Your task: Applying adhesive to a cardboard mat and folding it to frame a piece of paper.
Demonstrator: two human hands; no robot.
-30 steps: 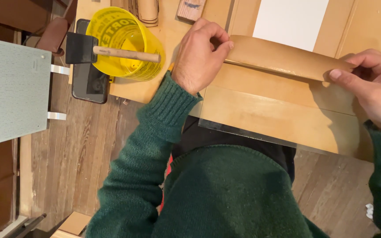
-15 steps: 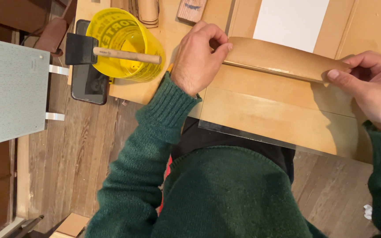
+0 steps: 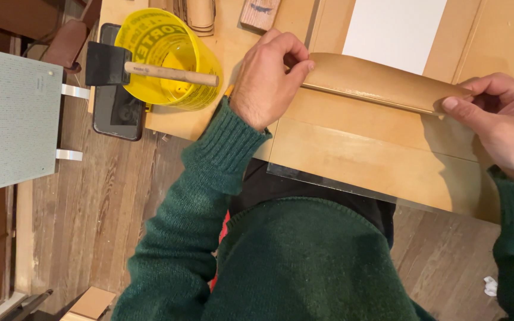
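Both hands pinch a long tan leather strip (image 3: 376, 83) lying on the table (image 3: 388, 160). The left hand (image 3: 266, 80) grips one end, the right hand (image 3: 501, 122) the other. A yellow plastic cup (image 3: 168, 56) stands nearby.

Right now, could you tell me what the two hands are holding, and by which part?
Both hold a long curved wooden strip by its ends: left hand at the left end, right hand at the right.

Woodworking shop: plywood bench (image 3: 352, 160), foam brush (image 3: 150, 68).

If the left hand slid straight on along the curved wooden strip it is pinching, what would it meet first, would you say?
The left hand points along the strip toward the right hand, which holds the far end. The strip between looks bare, so it would probably meet that hand first.
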